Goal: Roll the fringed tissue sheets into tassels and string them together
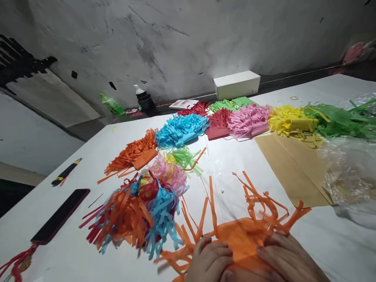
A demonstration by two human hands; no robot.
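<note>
At the bottom of the view a sheet of orange tissue paper (239, 239) lies on the white table, its cut strips fanning out at the far edge and sides. My left hand (210, 259) is on the paper's left part, fingers curled together against it. On the right part, my right hand (283, 256) grips the sheet with bent fingers, its thumb side partly out of frame. Just left of the paper is a pile of finished-looking tissue tassels in orange (127, 213), blue (164, 209) and dark red, with pink (173, 174) and pale green ones behind.
Bundles of fringed paper in orange (136, 152), blue (183, 129), red (219, 125), pink (249, 120), yellow (293, 121) and green (340, 119) line the back. A brown envelope (289, 168) and clear plastic (349, 172) lie right; a phone (60, 217) and box cutter (66, 172) left.
</note>
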